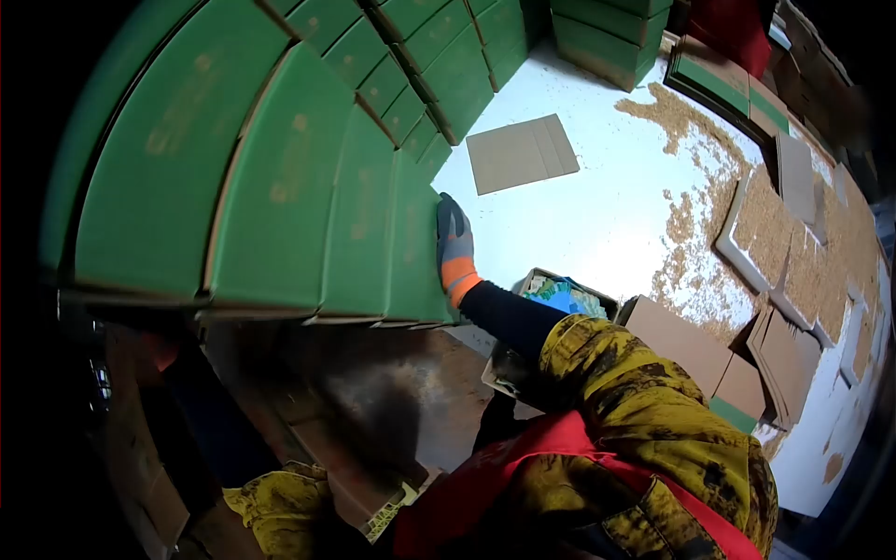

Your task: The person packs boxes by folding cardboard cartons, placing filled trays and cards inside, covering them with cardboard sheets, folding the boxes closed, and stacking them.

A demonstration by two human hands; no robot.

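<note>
My right hand (455,247), in a grey and orange work glove, lies along the right side of a green cardboard box (415,247). Its fingers are stretched out flat against the box. That box is at the end of a row of tall green boxes (271,187) standing close together. My left arm reaches down to the lower left, below the edge of the row. Only a dim patch of my left hand (161,351) shows there in deep shadow, and its fingers are hidden.
Behind stand more stacked green boxes (611,42). A flat cardboard piece (523,154) lies on the white surface (560,233), with sawdust-like crumbs (691,121) scattered at right. Near my right forearm are a small bin (567,297) with blue and green scraps and folded cartons (681,341).
</note>
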